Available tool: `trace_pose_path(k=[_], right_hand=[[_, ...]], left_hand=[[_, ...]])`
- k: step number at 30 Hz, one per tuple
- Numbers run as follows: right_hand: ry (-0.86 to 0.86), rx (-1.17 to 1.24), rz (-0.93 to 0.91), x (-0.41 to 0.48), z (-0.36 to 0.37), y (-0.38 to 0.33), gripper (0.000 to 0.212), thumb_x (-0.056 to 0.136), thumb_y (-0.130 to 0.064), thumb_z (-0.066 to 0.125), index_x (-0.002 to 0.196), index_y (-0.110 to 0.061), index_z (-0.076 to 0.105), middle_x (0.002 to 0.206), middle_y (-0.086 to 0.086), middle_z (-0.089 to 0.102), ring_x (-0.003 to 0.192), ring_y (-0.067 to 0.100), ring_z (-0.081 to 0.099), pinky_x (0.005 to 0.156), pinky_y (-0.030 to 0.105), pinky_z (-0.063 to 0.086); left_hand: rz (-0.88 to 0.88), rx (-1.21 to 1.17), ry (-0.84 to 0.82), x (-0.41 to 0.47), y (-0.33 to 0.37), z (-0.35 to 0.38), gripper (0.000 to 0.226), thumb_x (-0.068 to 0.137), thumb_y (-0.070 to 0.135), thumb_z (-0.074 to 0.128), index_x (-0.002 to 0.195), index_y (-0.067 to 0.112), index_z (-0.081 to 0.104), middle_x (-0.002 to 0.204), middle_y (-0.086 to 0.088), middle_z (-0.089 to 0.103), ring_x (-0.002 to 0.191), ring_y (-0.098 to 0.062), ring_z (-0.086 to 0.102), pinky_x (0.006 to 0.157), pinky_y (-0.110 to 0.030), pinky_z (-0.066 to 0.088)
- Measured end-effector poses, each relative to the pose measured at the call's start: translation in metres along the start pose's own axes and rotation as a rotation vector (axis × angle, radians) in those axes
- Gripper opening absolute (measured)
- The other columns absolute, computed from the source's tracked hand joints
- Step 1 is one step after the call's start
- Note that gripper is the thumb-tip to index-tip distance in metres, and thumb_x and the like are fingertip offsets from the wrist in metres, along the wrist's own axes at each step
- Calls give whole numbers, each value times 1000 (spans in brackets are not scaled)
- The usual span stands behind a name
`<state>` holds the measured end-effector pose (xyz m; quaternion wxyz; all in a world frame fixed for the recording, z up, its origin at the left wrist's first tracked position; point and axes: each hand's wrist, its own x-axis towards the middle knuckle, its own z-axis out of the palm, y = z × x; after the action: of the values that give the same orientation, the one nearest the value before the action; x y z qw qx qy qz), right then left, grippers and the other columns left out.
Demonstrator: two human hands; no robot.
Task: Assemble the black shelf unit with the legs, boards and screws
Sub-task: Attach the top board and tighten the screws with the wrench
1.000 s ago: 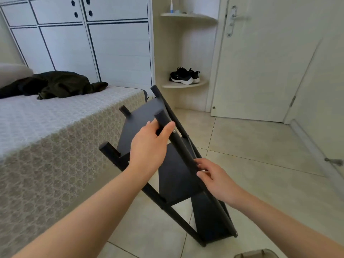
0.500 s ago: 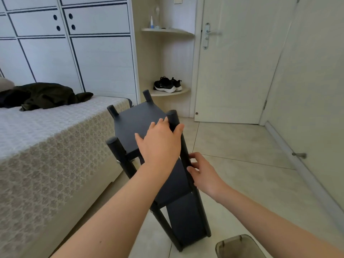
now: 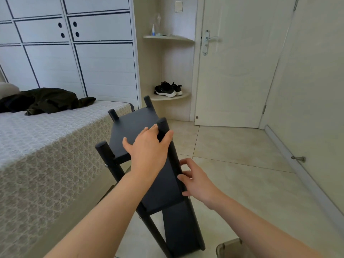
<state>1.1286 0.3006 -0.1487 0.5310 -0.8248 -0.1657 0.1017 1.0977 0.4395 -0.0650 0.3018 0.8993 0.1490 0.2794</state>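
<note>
The black shelf unit [image 3: 130,127] stands nearly upright on the floor beside the bed, with round legs sticking up above its top board. My left hand [image 3: 149,151] lies over the top board's near right corner, thumb and fingers wrapped round the near right leg [image 3: 162,123]. Lower down the same leg, my right hand [image 3: 197,180] holds it with curled fingers at the level of the middle board. A lower board [image 3: 178,228] shows below. No loose screws are in view.
The bed [image 3: 46,146] with a patterned cover and a dark garment [image 3: 44,99] stands close on the left. A wardrobe, a corner shelf with black shoes [image 3: 167,89] and a closed door [image 3: 238,71] are behind. A brownish container [image 3: 229,248] sits on the floor at bottom right.
The shelf unit has been swung from a steep lean to nearly upright. Both hands stayed on the near right leg and the view turned a little to the left.
</note>
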Motion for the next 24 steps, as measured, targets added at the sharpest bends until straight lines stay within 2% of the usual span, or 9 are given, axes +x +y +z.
trace_pose_path(k=[3,5,10,13,15,18,22,24], right_hand=[[-58,-23,-5,-6,1,-4,26,102,-17,50,117,-37,43,123,1,62,109,20,63,78,39,62],[-99,-23,-3,-10,2,-3,28,101,-17,52,109,-42,44,117,-1,65,107,19,65,77,38,62],[-129,18,2,-17,4,1,29,98,-17,59,104,-43,48,101,-6,72,94,11,70,77,35,62],[-123,51,13,-19,8,6,28,94,-18,65,105,-40,51,95,-8,72,91,9,70,77,34,62],[-134,54,10,-22,7,11,28,93,-18,66,104,-39,51,90,-10,72,89,8,71,74,30,62],[-174,25,7,-29,4,18,24,93,-19,66,105,-35,53,85,-18,73,88,1,71,70,20,58],[-189,-146,-19,-33,-15,23,15,93,-30,66,108,-28,62,101,-10,72,95,1,68,82,20,55],[-124,-192,-11,-30,-33,24,16,94,-33,65,109,-27,65,106,-11,70,99,2,65,89,24,54]], left_hand=[[29,-37,19,-2,-3,-6,41,100,52,46,83,20,65,81,5,65,113,-24,61,121,-57,3],[50,-54,30,-8,-5,-7,41,99,48,49,70,21,59,65,9,56,100,-22,64,121,-56,4],[73,-74,76,-17,-5,-10,39,94,43,56,59,28,49,55,12,52,88,-20,65,123,-52,4],[100,-58,80,-24,-6,-9,27,92,49,61,71,32,62,63,15,60,95,-13,65,124,-47,0],[123,-84,77,-27,-7,-10,21,91,48,65,79,31,69,75,14,68,111,-12,63,124,-44,-3],[164,-119,34,-28,-10,-14,17,86,39,72,84,23,76,101,7,75,135,-6,48,122,-41,-6],[265,-123,-18,-36,-22,-13,16,81,33,75,87,19,78,95,10,76,138,5,40,120,-38,-12],[321,-139,-48,-43,-27,-13,15,80,31,74,86,18,78,92,17,75,131,19,37,118,-32,-16]])
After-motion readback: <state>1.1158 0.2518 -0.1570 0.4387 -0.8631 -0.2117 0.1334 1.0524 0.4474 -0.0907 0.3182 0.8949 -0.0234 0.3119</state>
